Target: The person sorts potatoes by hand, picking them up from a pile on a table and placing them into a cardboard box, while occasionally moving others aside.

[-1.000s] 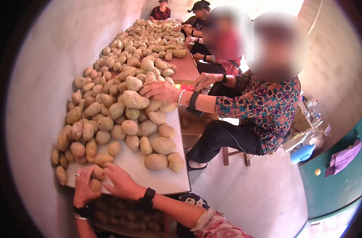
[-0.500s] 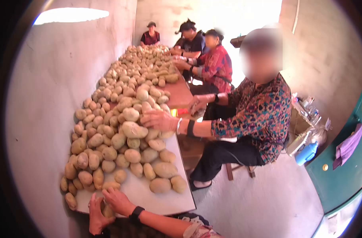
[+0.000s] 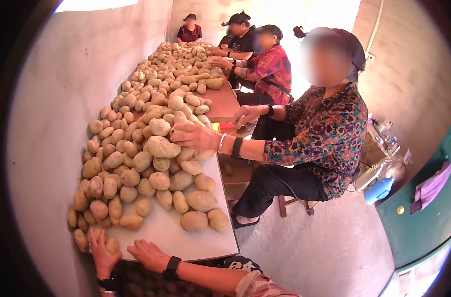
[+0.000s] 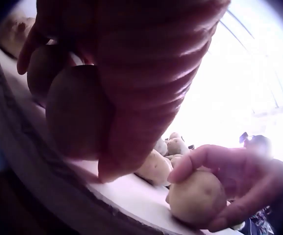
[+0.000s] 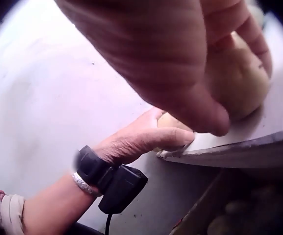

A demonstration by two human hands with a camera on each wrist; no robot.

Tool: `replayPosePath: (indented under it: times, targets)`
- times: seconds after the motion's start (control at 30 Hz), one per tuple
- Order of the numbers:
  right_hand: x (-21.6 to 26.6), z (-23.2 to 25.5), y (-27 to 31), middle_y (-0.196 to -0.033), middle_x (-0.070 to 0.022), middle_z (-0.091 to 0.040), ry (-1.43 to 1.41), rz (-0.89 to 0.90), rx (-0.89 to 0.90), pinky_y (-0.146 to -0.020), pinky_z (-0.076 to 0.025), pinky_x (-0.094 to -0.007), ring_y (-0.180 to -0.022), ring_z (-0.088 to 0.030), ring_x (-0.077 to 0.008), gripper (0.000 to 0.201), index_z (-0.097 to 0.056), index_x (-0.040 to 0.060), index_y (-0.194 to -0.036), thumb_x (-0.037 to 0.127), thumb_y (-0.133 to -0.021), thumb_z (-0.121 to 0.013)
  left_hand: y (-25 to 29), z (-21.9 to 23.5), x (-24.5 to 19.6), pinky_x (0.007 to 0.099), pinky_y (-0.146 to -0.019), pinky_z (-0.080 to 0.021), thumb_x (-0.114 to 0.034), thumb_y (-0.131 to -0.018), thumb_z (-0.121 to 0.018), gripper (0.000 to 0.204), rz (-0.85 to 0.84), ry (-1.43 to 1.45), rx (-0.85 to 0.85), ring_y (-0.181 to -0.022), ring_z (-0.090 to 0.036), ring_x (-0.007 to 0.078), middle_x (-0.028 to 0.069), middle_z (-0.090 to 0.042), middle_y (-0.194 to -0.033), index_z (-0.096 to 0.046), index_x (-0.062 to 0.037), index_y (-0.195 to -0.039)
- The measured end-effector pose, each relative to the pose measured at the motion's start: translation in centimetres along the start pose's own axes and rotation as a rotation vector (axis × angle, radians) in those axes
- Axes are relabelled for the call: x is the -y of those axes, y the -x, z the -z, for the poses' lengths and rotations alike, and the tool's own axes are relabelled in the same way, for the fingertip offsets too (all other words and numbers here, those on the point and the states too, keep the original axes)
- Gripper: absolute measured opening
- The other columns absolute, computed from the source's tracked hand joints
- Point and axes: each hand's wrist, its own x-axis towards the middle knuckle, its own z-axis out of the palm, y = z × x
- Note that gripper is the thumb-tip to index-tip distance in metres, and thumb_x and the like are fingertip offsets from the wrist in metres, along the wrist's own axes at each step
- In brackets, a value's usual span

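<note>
Potatoes lie heaped along the long white table (image 3: pixel 205 242) in front of you, thick against the wall on your left and thinning out toward the near edge where your hands are. Your left hand (image 3: pixel 101 252) sits at the near left corner of the table, fingers curled round a small potato (image 3: pixel 112 245) that rests right at the edge; your left wrist view shows that potato (image 4: pixel 75 110) dark and close under your fingers, with another just behind it. Your right hand (image 3: pixel 147 253) lies just beside the left one on the same edge, and it grips a second potato (image 5: pixel 237 85), thumb and fingers wrapped over it while it rests on the tabletop; from the left wrist view the same potato (image 4: pixel 197 198) shows pale in your curled fingers. Below the table edge, between your arms, a dark crate (image 3: pixel 151 279) holds more potatoes. Across the table on your right a seated person in a patterned blouse (image 3: pixel 329 138) rests one hand (image 3: pixel 196 136) on the pile, touching a large potato (image 3: pixel 161 147). Farther along the same side sit more people, with one at the far end, all near the heap. A blue bottle (image 3: pixel 379 190) stands on the floor by a green cabinet (image 3: pixel 423 222) at the right.
</note>
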Motion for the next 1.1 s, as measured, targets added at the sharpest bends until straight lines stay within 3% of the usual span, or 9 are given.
replayPosePath:
  times: [0.1,0.2,0.4,0.5,0.6,0.83,1.0,1.1]
  targets:
    - [0.1,0.6,0.8,-0.096,-0.0162,-0.051,-0.032,-0.001,-0.001,-0.065,-0.049,-0.0423,-0.088,-0.054,-0.0327,0.032,-0.046,0.0045,-0.108,0.004,-0.076,-0.054,-0.1,-0.7,0.2,0.0445,-0.106,-0.03,-0.014,-0.05,-0.073,0.084,-0.006,0.033,-0.037,-0.132,-0.028,0.0392,0.0183,-0.02,-0.147,-0.043,-0.0052,-0.128]
    - [0.7,1.5,1.2,-0.097,-0.0166,-0.052,0.025,-0.008,0.106,-0.066,-0.049,-0.0425,-0.09,-0.055,-0.0322,0.032,-0.047,0.0045,-0.108,0.004,-0.077,-0.054,-0.2,-0.9,0.0,0.0449,-0.106,-0.029,-0.014,-0.051,-0.073,0.082,0.025,0.035,-0.044,-0.131,-0.029,0.0394,0.0198,-0.02,-0.147,-0.044,-0.0043,-0.127]
    - [1.4,0.3,2.5,-0.093,-0.0147,-0.052,0.018,0.087,-0.004,-0.062,-0.05,-0.0415,-0.087,-0.055,-0.03,0.029,-0.05,0.0058,-0.105,0.008,-0.077,-0.054,0.3,-0.9,-0.3,0.0452,-0.107,-0.028,-0.014,-0.053,-0.074,0.08,-0.046,-0.002,-0.045,-0.131,-0.028,0.0411,0.0231,-0.02,-0.147,-0.045,-0.0021,-0.126]
    - [1.3,-0.1,2.5,-0.084,-0.0093,-0.049,0.252,0.123,-0.114,-0.049,-0.047,-0.0314,-0.078,-0.053,-0.0237,0.02,-0.052,0.0105,-0.096,0.014,-0.077,-0.055,0.3,-0.1,-1.6,0.0466,-0.107,-0.028,-0.014,-0.054,-0.075,0.075,-0.044,-0.035,-0.051,-0.129,-0.028,0.0426,0.0233,-0.022,-0.145,-0.047,-0.0018,-0.123]
    - [2.1,-0.3,3.0,-0.084,-0.0095,-0.049,0.311,0.135,-0.065,-0.05,-0.047,-0.0302,-0.078,-0.053,-0.0228,0.017,-0.052,0.0102,-0.092,0.014,-0.076,-0.056,0.7,0.2,-1.8,0.0482,-0.107,-0.027,-0.014,-0.055,-0.075,0.07,-0.066,-0.027,0.001,-0.13,-0.027,0.0432,0.0225,-0.022,-0.145,-0.049,-0.0023,-0.119]
    - [1.8,-0.1,2.6,-0.088,-0.0112,-0.049,0.194,0.124,-0.035,-0.054,-0.051,-0.0342,-0.082,-0.053,-0.0257,0.019,-0.053,0.0074,-0.095,0.011,-0.076,-0.056,0.9,0.0,-1.2,0.0478,-0.107,-0.029,-0.014,-0.055,-0.077,0.073,-0.123,-0.021,-0.029,-0.13,-0.025,0.0433,0.0216,-0.02,-0.146,-0.047,-0.0025,-0.12]
    - [2.0,0.7,2.4,-0.089,-0.0126,-0.05,0.135,0.079,0.003,-0.057,-0.053,-0.0352,-0.083,-0.053,-0.028,0.018,-0.052,0.0054,-0.098,0.01,-0.08,-0.053,0.9,0.5,-1.8,0.0477,-0.106,-0.03,-0.014,-0.055,-0.079,0.087,0.091,0.132,-0.025,-0.13,-0.027,0.0433,0.0231,-0.013,-0.147,-0.038,-0.0056,-0.131]
    - [1.7,0.4,2.5,-0.089,-0.0128,-0.051,0.083,0.102,-0.041,-0.058,-0.053,-0.0363,-0.083,-0.053,-0.0286,0.018,-0.052,0.0052,-0.098,0.01,-0.081,-0.052,0.8,0.1,-0.9,0.0473,-0.106,-0.031,-0.014,-0.055,-0.079,0.09,0.042,0.049,-0.011,-0.13,-0.028,0.0431,0.0234,-0.01,-0.148,-0.035,-0.0061,-0.134]
